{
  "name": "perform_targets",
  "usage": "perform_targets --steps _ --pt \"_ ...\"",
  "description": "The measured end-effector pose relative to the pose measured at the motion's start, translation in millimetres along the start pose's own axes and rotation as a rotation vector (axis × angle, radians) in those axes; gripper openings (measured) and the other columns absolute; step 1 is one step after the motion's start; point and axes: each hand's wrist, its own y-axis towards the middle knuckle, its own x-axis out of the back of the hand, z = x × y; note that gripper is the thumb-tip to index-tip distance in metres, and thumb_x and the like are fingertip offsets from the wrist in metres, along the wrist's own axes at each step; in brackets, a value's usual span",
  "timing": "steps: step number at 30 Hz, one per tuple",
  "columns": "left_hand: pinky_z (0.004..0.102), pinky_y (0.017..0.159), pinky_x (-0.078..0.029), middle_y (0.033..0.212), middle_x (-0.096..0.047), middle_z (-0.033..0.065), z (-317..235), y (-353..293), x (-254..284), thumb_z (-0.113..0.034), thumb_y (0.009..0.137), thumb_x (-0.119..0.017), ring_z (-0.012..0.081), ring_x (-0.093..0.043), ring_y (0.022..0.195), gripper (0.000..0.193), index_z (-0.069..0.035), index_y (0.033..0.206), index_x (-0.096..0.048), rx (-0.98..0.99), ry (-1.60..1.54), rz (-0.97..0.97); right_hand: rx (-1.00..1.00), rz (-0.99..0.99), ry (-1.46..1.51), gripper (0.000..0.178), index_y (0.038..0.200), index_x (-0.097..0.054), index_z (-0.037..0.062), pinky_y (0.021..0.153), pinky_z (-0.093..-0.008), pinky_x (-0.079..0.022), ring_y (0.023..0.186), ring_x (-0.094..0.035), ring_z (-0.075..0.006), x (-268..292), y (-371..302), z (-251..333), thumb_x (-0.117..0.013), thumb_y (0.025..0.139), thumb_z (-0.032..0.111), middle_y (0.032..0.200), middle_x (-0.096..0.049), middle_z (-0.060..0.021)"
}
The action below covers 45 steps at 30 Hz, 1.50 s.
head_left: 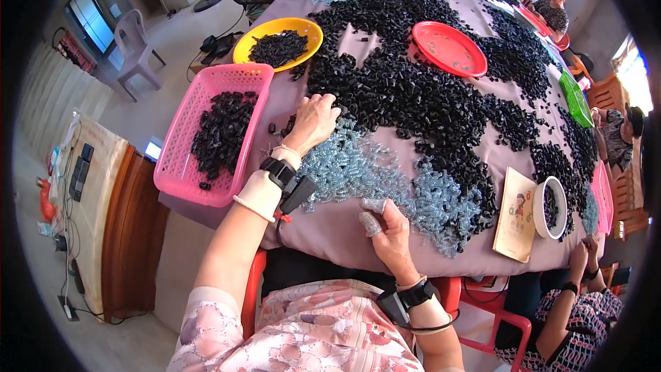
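Reaches with the left hand (315, 120) to the near edge of the black plastic pieces (385, 89), just beyond the heap of pale blue springs (344, 165), with fingers bent downward. Cannot tell about any piece pinched beneath those fingertips. Holds the right hand (396, 238) by the near edge of the tablecloth (330, 234), just below the springs, with two grey-covered fingertips pointing toward the left. Cannot tell about anything small gripped between those covered tips. Wears a dark device on each wrist.

Has the springs spread in front of both hands, running into the black pieces toward the right. Has on the left, at the table's edge, a pink basket (186, 193) with more black pieces inside, and just beyond it a yellow plate (248, 36) bearing another pile. Has a red tray (447, 41) farther in, among the black pieces. Has to the right a booklet (516, 217) beside a white bowl (563, 207) with black pieces inside. Shares the table with other people, including a co-worker (564, 317) at lower right.
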Motion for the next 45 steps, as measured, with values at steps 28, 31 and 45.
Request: perform_targets --steps 28,31,45 --pt "0.0405 0.095 -0.038 0.121 -0.046 0.0176 -79.2 15.4 -29.3 -0.031 0.085 -0.057 0.0344 -0.047 0.108 0.038 -0.011 0.118 -0.055 -0.315 -0.301 0.245 0.162 -0.001 -0.101 0.021 0.096 -0.060 0.0021 0.062 -0.0312 -0.045 0.069 -0.055 -0.0254 1.3 3.5 1.6 -0.062 0.075 -0.001 0.078 -0.053 -0.0112" --pt "0.0378 0.093 -0.039 0.113 -0.051 0.0157 -78.0 13.9 -28.7 -0.028 0.083 -0.060 0.0318 -0.050 0.106 0.033 -0.011 0.112 -0.059 -0.366 -0.359 0.398 0.140 0.002 -0.098 0.022 0.096 -0.059 0.0023 0.062 -0.0321 -0.045 0.070 -0.056 -0.0266 0.6 3.6 1.3 -0.061 0.075 -0.001 0.079 -0.053 -0.0116" --pt "0.0360 0.084 -0.043 0.106 -0.060 0.0040 -92.1 -73.2 15.7 -0.010 0.078 -0.057 0.0254 -0.053 0.098 0.018 -0.011 0.094 -0.065 -0.599 -0.293 0.385 0.155 -0.042 -0.022 0.017 0.092 -0.060 0.0009 0.061 -0.0277 -0.045 0.066 -0.055 -0.0182 1.6 1.2 -5.2 -0.063 0.075 0.001 0.078 -0.055 -0.0079"
